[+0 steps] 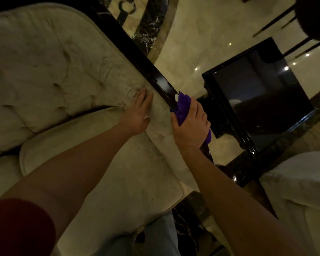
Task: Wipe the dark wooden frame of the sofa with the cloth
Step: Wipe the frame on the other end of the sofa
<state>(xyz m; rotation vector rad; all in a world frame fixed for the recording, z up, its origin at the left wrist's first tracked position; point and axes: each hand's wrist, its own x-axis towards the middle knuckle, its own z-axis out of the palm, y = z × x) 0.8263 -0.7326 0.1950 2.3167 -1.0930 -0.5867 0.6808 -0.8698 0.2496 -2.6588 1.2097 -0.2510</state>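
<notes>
The sofa's dark glossy wooden frame runs diagonally from the upper left down toward the centre, along the edge of the cream tufted upholstery. My right hand grips a bunched purple cloth and presses it onto the lower part of the frame, where the arm rail bends downward. My left hand lies flat, fingers spread, on the cream padded arm just left of the frame, holding nothing. The frame beneath the cloth and my right hand is hidden.
A black glossy side table stands close to the right of the frame. Polished marble floor with dark inlay lies beyond. Another pale upholstered seat sits at the lower right. The cream seat cushion is below my arms.
</notes>
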